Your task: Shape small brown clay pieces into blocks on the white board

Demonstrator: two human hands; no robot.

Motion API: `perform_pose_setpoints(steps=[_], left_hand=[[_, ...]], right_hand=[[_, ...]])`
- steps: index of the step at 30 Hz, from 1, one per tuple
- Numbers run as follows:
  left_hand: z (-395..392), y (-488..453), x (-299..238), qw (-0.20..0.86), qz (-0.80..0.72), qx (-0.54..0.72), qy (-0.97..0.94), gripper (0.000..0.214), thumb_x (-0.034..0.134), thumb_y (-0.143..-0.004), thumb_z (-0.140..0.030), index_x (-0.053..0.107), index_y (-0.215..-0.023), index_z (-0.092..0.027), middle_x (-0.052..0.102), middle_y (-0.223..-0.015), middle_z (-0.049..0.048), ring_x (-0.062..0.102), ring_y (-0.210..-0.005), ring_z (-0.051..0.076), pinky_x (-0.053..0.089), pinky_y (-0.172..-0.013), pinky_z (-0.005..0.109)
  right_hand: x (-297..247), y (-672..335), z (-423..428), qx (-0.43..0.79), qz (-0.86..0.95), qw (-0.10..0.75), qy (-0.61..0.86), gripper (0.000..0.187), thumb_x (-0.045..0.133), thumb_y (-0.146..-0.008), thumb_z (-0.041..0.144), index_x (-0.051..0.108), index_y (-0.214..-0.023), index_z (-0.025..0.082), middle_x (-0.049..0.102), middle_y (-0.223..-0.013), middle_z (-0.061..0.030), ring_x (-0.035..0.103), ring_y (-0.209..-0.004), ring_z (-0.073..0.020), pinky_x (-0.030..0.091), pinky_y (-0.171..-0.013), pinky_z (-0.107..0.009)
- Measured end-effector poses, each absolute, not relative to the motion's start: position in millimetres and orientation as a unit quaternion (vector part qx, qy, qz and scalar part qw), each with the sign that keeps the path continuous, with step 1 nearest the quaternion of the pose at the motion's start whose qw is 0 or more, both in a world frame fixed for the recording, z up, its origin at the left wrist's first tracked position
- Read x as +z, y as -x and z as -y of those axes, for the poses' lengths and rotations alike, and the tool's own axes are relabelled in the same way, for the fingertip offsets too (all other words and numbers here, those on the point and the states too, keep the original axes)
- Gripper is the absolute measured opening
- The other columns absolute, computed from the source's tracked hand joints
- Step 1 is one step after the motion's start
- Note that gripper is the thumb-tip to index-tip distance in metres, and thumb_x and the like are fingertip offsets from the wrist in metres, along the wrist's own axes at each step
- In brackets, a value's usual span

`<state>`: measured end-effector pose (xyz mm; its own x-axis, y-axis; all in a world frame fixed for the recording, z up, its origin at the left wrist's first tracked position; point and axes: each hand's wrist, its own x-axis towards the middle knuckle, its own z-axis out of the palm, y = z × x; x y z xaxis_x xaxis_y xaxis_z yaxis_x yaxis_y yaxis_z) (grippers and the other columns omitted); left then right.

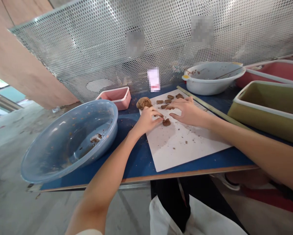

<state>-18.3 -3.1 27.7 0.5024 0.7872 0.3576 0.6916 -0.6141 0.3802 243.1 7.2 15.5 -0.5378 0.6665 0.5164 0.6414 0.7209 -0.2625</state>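
Observation:
My left hand [149, 120] is over the left part of a white board [161, 153], thumb and forefinger brought together beside a small brown clay-like lump [166, 122]. Whether anything sits in that pinch is too small to make out. My right hand [189, 111] hovers low over the board, its thumb apart and fingers stretched toward several small flat brown pieces [168, 101]. Some of these are partly hidden by the fingers. A bigger, rough brown lump [144, 103] rests at the board's back left corner, just behind my left hand. Crumbs are scattered across the board.
A large blue translucent basin [48, 156] stands on the left, overhanging the blue table [136, 160]. Behind are a pink tub [122, 99] and a perforated metal screen [92, 42]. A stick [217, 111], a white basin [207, 85] and an olive tub [266, 114] lie right.

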Motion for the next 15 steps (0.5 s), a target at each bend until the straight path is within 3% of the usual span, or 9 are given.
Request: perform_pose_setpoints(steps=[15], left_hand=[[8.1,12.6,21.9,0.076,-0.418,0.239,-0.873,0.010,0.081,-0.102,-0.029,0.090,-0.105,-0.025,0.080,-0.114,0.0093,0.067,-0.110,0.029,0.051,-0.109,0.050]], right_hand=[[15.7,-236.9,-3.4,0.026,0.877,0.289,0.383,0.023,0.059,-0.105,0.032,0.074,-0.122,0.026,0.080,-0.126,-0.0080,0.071,-0.124,-0.0333,0.036,-0.105,-0.053]])
